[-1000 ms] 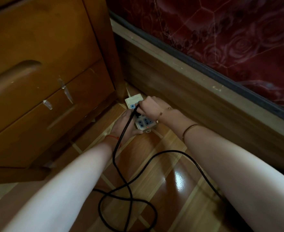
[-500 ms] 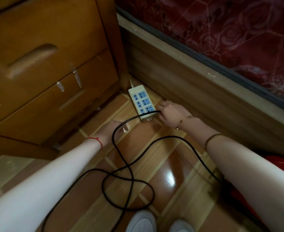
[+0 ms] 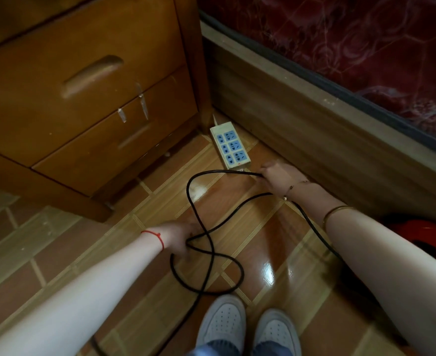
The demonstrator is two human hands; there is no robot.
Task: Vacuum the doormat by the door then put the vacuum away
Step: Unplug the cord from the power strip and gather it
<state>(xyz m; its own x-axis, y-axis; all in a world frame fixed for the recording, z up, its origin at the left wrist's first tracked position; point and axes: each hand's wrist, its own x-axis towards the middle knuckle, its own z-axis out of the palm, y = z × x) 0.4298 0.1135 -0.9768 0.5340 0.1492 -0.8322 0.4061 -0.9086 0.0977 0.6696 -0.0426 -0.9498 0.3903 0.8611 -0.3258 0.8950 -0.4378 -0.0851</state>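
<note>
Beside power strip (image 3: 229, 147), right hand (image 3: 280, 176) gripping cord (image 3: 213, 253) end, left hand (image 3: 179, 237) clutching its loops

one power strip (image 3: 229, 148), two shoes (image 3: 223, 322), one cord (image 3: 206, 242)

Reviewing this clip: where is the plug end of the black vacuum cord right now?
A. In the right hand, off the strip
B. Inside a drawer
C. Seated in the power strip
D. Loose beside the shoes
A: the right hand grips the cord end just short of the power strip, whose visible sockets are all empty.
</note>
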